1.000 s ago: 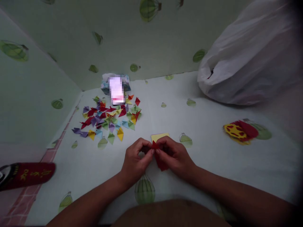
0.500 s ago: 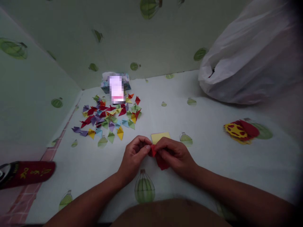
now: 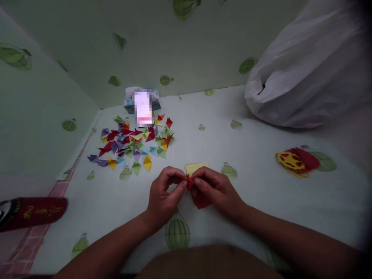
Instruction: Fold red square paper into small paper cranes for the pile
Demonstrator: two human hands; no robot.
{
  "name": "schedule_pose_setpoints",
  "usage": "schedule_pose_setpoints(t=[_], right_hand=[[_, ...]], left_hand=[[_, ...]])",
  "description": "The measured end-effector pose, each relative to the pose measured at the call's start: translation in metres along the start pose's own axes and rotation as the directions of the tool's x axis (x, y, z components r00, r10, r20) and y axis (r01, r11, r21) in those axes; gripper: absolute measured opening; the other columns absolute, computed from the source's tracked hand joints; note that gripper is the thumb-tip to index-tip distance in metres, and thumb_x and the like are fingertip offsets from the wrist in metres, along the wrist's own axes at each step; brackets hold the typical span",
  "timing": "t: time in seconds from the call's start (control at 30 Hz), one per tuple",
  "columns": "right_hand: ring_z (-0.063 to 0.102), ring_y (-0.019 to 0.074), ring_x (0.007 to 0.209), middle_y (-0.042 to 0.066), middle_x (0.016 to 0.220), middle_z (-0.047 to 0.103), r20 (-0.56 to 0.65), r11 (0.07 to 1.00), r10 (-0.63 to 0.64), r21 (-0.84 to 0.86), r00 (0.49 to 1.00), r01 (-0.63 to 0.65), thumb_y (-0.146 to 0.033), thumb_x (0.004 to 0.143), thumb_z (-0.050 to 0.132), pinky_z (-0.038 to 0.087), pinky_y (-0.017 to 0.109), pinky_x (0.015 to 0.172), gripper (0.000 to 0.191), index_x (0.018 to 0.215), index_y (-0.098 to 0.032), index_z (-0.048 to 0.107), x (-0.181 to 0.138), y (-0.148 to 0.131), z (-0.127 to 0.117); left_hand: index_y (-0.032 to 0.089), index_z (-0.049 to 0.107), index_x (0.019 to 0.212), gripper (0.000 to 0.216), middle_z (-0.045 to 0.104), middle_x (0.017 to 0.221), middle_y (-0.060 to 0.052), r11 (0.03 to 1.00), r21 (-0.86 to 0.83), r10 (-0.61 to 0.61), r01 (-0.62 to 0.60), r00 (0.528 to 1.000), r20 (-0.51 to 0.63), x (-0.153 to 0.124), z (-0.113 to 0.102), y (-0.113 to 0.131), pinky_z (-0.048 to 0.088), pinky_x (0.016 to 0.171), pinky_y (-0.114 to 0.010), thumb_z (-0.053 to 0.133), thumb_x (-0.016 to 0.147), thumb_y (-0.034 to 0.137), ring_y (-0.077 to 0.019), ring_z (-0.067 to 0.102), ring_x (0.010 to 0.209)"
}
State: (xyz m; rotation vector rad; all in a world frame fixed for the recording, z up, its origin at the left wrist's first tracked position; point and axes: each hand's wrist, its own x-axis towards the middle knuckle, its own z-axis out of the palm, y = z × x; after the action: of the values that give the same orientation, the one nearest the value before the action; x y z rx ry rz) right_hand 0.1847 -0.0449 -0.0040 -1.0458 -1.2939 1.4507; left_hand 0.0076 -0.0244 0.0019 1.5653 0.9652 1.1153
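Note:
Between my hands is a small folded red paper [image 3: 190,183], pinched from both sides. My left hand [image 3: 167,193] grips its left tip between thumb and forefinger. The right side is pinched by the thumb and fingers of my right hand [image 3: 216,192], which partly hide it. Under my right hand lies a flat piece of red paper [image 3: 200,200]. Just behind the fingertips is a stack of yellow paper squares [image 3: 193,168], partly covered by my right hand. Many folded paper cranes [image 3: 135,145] in several colours are spread out beyond my left hand.
A tissue box [image 3: 128,104] stands at the back, with a lit, blurred screen [image 3: 143,108] in front. A large white plastic bag [image 3: 293,89] fills the back right. Red and yellow cut-out pieces [image 3: 296,161] lie at the right. A red can [image 3: 37,212] is at the left edge.
My fingers have shifted slightly on the small folded red paper, and its points now show more between my fingertips. My left thumb and forefinger form a wider arch.

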Motion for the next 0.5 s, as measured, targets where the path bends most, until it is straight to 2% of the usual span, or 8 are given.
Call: schedule_pose_setpoints(t=[0.13, 0.37, 0.5], right_hand=[[0.058, 0.0109, 0.049, -0.001, 0.064, 0.062, -0.007, 0.998, -0.026, -0.053, 1.000, 0.026, -0.038, 0.096, 0.054, 0.048, 0.023, 0.048, 0.022, 0.088, -0.018, 0.059, 0.0009, 0.0000, 0.0005], [0.061, 0.0123, 0.065, 0.001, 0.074, 0.068, -0.073, 0.921, -0.250, -0.324, 0.966, 0.214, -0.021, 0.090, 0.059, 0.047, 0.024, 0.061, 0.008, 0.085, -0.019, 0.065, 0.0033, -0.0044, -0.0007], [0.061, 0.0127, 0.064, 0.001, 0.073, 0.068, -0.062, 0.909, -0.243, -0.362, 0.968, 0.205, -0.021, 0.091, 0.058, 0.047, 0.024, 0.060, 0.009, 0.086, -0.019, 0.065, 0.0035, -0.0046, -0.0006]], left_hand=[[0.019, 0.060, 0.093, 0.009, 0.063, 0.087, -0.002, 1.000, 0.000, 0.014, -0.014, 1.000, 0.011, 0.0001, 0.0011, -0.0013, 0.055, 0.072, -0.025, 0.063, 0.088, 0.012, -0.0126, 0.062, 0.080], [0.020, 0.061, 0.095, 0.011, 0.064, 0.090, -0.002, 1.000, 0.019, -0.006, 0.006, 1.000, 0.005, 0.0014, 0.0026, -0.0012, 0.057, 0.073, -0.025, 0.064, 0.087, 0.013, -0.0133, 0.063, 0.084], [0.020, 0.061, 0.096, 0.011, 0.064, 0.091, -0.003, 0.998, 0.064, 0.018, -0.019, 1.000, 0.006, 0.0013, 0.0022, -0.0018, 0.057, 0.075, -0.026, 0.062, 0.088, 0.012, -0.0137, 0.063, 0.085]])
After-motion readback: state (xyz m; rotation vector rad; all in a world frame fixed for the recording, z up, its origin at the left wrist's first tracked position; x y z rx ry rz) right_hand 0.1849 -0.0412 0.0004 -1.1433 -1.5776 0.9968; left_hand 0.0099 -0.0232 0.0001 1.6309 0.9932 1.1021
